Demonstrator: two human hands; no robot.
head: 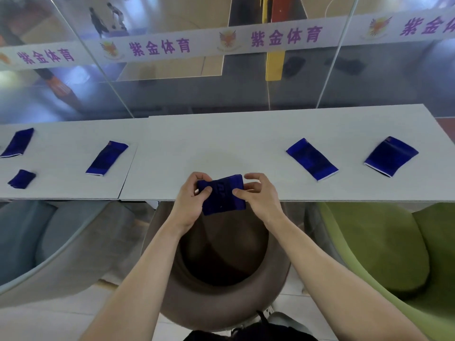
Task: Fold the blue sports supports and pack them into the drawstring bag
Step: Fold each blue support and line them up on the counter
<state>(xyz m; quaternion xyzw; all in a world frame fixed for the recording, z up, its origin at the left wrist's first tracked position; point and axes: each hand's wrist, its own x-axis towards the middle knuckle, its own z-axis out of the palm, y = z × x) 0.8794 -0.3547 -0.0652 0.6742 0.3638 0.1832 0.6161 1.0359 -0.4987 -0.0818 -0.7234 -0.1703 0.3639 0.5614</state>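
Seats: a brown chair (221, 279) sits under the forearms, with a green chair (381, 247) to its right and a grey chair (49, 242) to its left.
Left grip (190, 198): thumb and curled fingers pinch the left edge of the held support (222, 194).
Right grip (258, 195): thumb and curled fingers pinch its right edge.
Held support: blue, folded, held between both hands over the front edge of the worktop (221, 143).
Right supports: a near-right support (311, 158) and a far-right support (391, 156) lie flat, apart.
Left supports: a near-left support (106, 157), a far-left support (17, 142) and a small support (21, 178) lie flat.
Behind: a glass wall (172, 94) carries a white banner (209, 43).
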